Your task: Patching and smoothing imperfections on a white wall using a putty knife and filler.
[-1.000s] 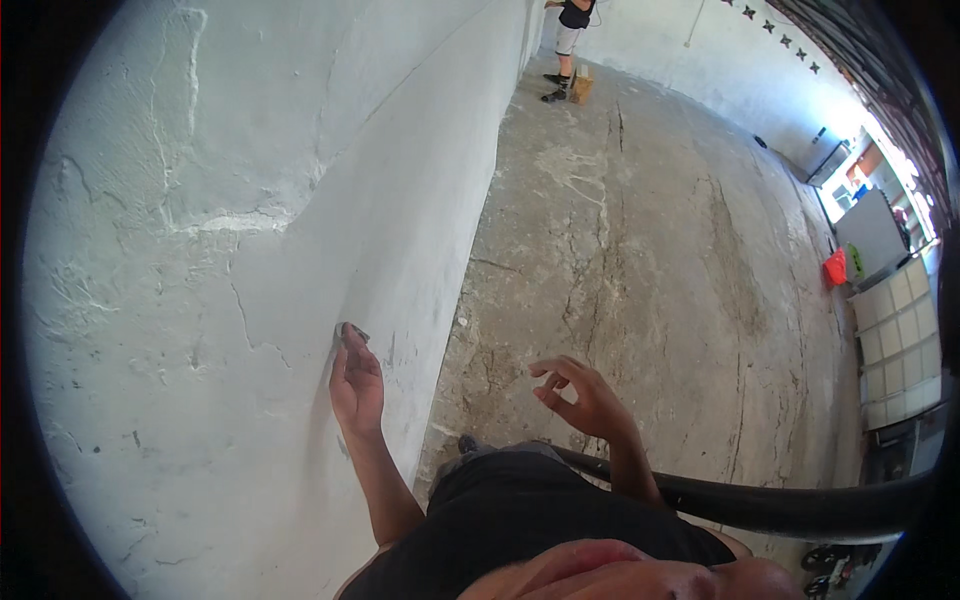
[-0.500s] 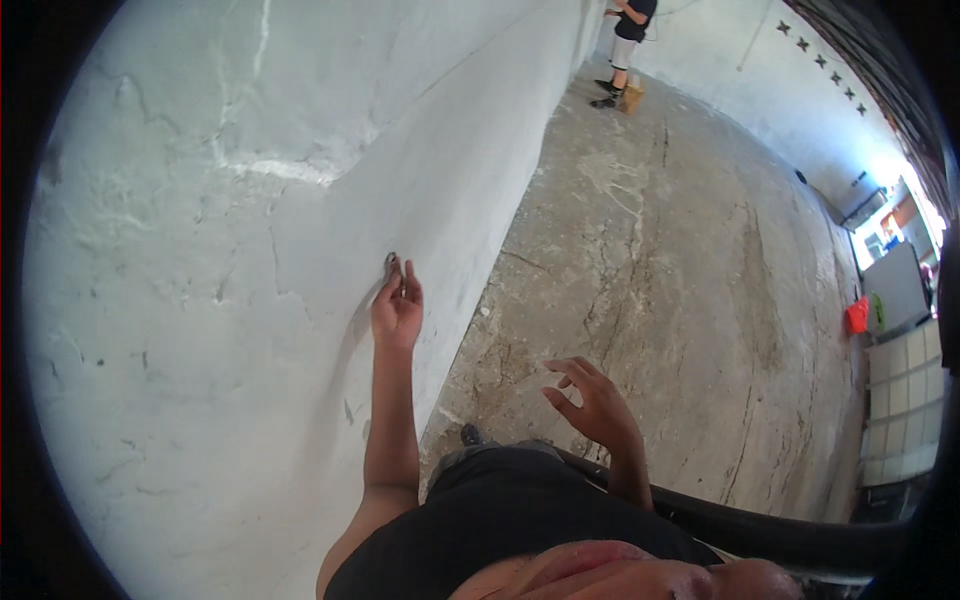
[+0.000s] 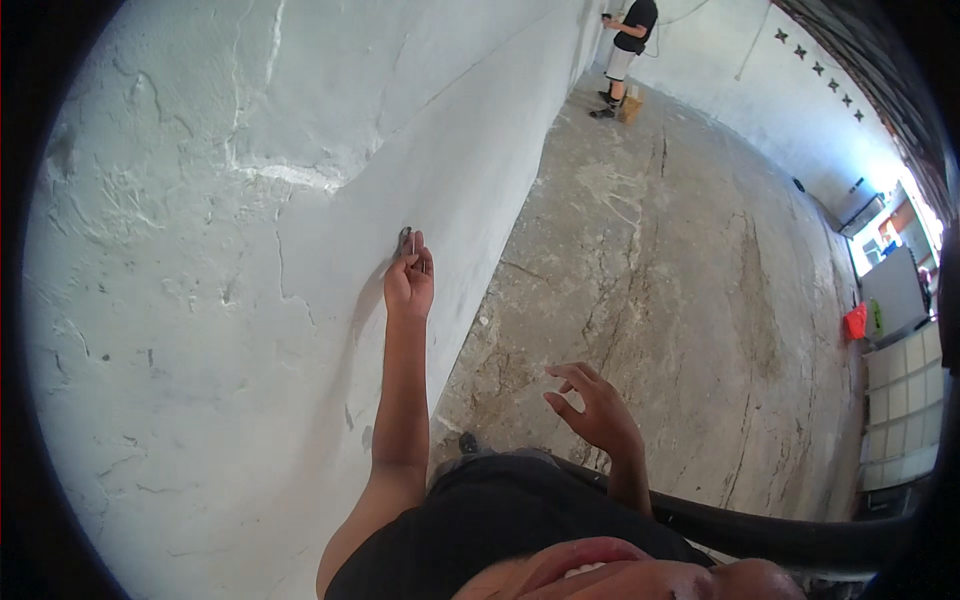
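My left hand is raised at the white plastered wall with its fingers closed round a small metal tool. The tool's dark, shiny end shows at the fingertips, close to or on the wall surface. A thin bright edge shows between my fingers; the rest is hidden by the hand, so its exact kind is unclear. My right hand hangs over the concrete floor, fingers curved and apart, with nothing in it.
The cracked concrete floor meets the wall on the left. Far off, another person stands at the wall beside a cardboard box. A red bag and a grey panel are at the right. A thick black tube curves past my waist.
My left hand has slid farther away along the wall and slightly right, still with the tool. My right hand stays nearly in place. The distant person has shifted slightly.
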Action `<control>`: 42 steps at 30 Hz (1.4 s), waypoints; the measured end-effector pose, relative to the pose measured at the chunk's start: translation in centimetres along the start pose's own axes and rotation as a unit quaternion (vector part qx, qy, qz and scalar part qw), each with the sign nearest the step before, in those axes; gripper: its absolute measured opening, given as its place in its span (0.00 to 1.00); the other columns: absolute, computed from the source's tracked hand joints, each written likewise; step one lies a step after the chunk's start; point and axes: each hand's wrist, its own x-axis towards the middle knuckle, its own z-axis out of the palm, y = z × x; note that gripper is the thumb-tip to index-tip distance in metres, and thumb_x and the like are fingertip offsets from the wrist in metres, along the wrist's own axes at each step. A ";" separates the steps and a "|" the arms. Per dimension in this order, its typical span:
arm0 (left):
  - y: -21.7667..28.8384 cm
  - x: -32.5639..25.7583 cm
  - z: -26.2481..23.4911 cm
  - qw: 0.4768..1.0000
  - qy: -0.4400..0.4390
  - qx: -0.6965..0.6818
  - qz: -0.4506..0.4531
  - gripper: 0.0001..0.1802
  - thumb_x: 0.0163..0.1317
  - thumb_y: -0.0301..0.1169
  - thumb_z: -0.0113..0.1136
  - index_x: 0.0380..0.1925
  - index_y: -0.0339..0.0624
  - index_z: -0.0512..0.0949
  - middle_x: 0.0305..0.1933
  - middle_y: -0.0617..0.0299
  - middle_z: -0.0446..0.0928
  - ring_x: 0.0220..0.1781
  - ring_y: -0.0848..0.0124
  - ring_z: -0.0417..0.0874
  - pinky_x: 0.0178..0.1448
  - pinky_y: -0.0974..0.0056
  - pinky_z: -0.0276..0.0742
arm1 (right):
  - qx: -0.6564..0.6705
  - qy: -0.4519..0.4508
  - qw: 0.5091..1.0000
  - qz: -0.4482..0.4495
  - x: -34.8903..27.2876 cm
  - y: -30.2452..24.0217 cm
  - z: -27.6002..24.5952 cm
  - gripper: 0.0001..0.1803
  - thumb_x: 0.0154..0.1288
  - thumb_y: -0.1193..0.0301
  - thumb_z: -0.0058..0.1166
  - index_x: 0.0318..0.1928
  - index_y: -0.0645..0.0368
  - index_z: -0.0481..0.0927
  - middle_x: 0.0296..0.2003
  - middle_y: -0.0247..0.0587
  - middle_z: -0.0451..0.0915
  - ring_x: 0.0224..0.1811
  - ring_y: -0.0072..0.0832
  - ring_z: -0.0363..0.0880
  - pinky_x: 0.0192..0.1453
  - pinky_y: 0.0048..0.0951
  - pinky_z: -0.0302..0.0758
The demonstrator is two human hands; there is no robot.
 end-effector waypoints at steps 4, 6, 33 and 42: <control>-1.9 4.0 1.4 1.000 0.003 -0.005 0.009 0.34 0.59 0.10 0.40 0.69 0.29 0.61 0.71 0.50 0.67 0.73 0.63 0.70 0.62 0.62 0.76 | -0.001 0.009 1.000 -0.007 -0.3 -0.2 0.0 0.21 0.69 0.63 0.62 0.58 0.57 0.78 0.49 0.46 0.80 0.45 0.35 0.82 0.52 0.36 0.78; -3.1 5.6 2.6 1.000 0.007 0.006 0.016 0.33 0.59 0.10 0.40 0.68 0.28 0.62 0.71 0.52 0.67 0.72 0.64 0.71 0.62 0.63 0.76 | 0.005 -0.001 1.000 -0.008 -0.4 -0.2 -0.1 0.21 0.69 0.63 0.61 0.58 0.57 0.78 0.49 0.46 0.80 0.45 0.35 0.82 0.52 0.36 0.78; -0.2 1.4 2.4 0.996 -0.028 -0.040 0.074 0.32 0.68 0.13 0.44 0.72 0.21 0.50 0.76 0.40 0.57 0.77 0.55 0.63 0.78 0.55 0.65 | 0.086 0.021 0.995 -0.050 -0.1 1.3 -1.2 0.22 0.72 0.60 0.56 0.59 0.60 0.76 0.52 0.52 0.79 0.54 0.47 0.79 0.59 0.43 0.75; 1.4 -1.4 2.5 0.998 -0.020 -0.035 0.050 0.30 0.70 0.13 0.42 0.71 0.21 0.52 0.75 0.43 0.60 0.77 0.57 0.63 0.79 0.54 0.64 | 0.042 0.013 0.999 -0.008 -0.1 1.5 -1.2 0.22 0.70 0.61 0.59 0.59 0.59 0.77 0.50 0.49 0.79 0.48 0.43 0.82 0.54 0.40 0.77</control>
